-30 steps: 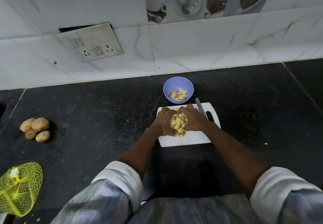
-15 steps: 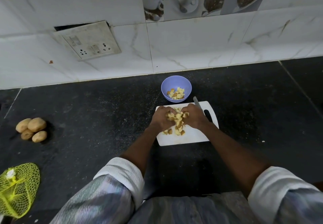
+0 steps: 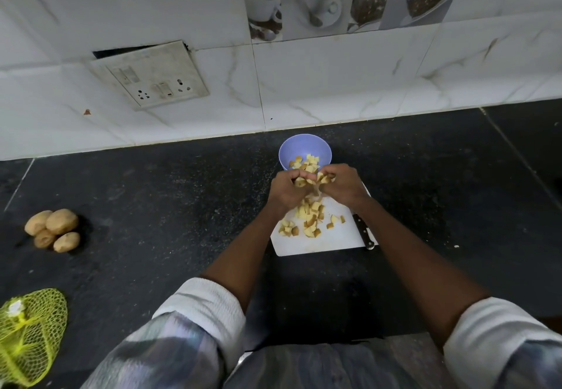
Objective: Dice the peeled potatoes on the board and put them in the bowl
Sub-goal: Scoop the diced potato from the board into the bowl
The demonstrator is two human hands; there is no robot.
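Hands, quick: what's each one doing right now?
Left hand: curled around a scoop of potato cubes.
Right hand: curled around the same scoop, near the bowl.

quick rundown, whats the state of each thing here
left hand: cupped round potato cubes
right hand: cupped round potato cubes
bowl: upright, partly filled with cubes
cutting board: flat, loose cubes on it
knife: lying on board's right edge
whole potatoes: unpeeled, piled
mesh bag: looks empty
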